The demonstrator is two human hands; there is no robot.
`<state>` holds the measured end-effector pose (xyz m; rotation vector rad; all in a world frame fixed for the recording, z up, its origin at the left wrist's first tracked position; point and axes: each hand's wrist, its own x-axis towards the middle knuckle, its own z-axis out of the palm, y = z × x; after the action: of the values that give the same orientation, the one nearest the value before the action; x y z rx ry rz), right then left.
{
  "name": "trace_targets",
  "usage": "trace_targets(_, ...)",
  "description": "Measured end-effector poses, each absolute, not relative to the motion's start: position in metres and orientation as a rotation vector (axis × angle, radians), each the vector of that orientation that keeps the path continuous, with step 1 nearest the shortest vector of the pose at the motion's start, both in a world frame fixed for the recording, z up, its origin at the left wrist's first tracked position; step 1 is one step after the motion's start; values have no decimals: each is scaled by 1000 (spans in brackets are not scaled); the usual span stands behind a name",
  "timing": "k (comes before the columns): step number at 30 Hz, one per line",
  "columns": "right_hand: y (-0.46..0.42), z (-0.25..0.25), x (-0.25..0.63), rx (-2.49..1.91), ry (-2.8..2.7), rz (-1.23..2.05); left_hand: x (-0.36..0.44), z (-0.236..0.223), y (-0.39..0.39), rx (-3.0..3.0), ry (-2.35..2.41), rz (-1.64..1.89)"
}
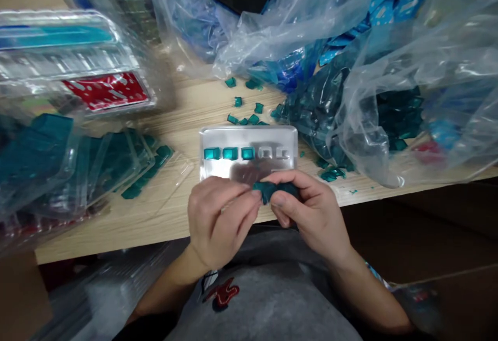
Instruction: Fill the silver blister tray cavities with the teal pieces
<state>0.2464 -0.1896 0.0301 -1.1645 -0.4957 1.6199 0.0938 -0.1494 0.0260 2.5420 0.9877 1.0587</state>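
Note:
My left hand (220,219) pinches one end of a dark teal plastic strip (266,192), fingers closed around its edge. The strip's other end is gripped by my right hand (317,214), with thumb and fingers pressed together over it. Part of the strip is hidden by my fingers. Just beyond them lies a clear plastic tray (249,133) with a row of small square pockets. Teal squares (230,153) sit in the three left pockets; the two on the right hold none. My hands cover the near edge of the tray.
Loose teal pieces (253,119) are scattered behind the tray. Clear bags (365,97) with teal and blue plastic crowd the right and back. At left are stacked clear trays (112,165) with teal inserts and a wrapped pack (78,61). The wooden table's front edge (116,240) is near my body.

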Motion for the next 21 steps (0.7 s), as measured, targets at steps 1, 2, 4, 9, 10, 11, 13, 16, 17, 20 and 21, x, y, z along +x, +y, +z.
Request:
trace_targets(1,-192,27,244,-1157,-458,1648,94,23,-152,2534,982,1051)
trace_targets(2,-194,25,242,-1166,-429,1662,94,20,-156,2474,998,1034)
trace_targets(4,-198,21,240,-1224,-394,1647,95,17,-161,2249,1053,969)
trace_targets(9,-195,24,241,-1295,-422,1580,90,18,-165,1844,917,825)
trace_targets(10,-194,26,242,-1292,-428,1570,88,19,-165,1817,905,810)
trace_targets(11,-192,28,242,-1289,-436,1557,87,21,-164,1797,903,794)
trace_targets(13,-191,32,242,-1298,-468,1519,86,23,-162,1780,914,778)
trace_targets(16,-193,37,243,-1351,-593,1416,88,24,-161,1757,920,800)
trace_targets(17,-194,37,243,-1377,-655,1368,88,24,-160,1735,922,807)
trace_targets(20,-196,38,247,-1467,-899,1176,90,24,-157,1663,956,842)
trace_targets(21,-196,37,248,-1490,-995,1098,91,23,-156,1657,969,863)
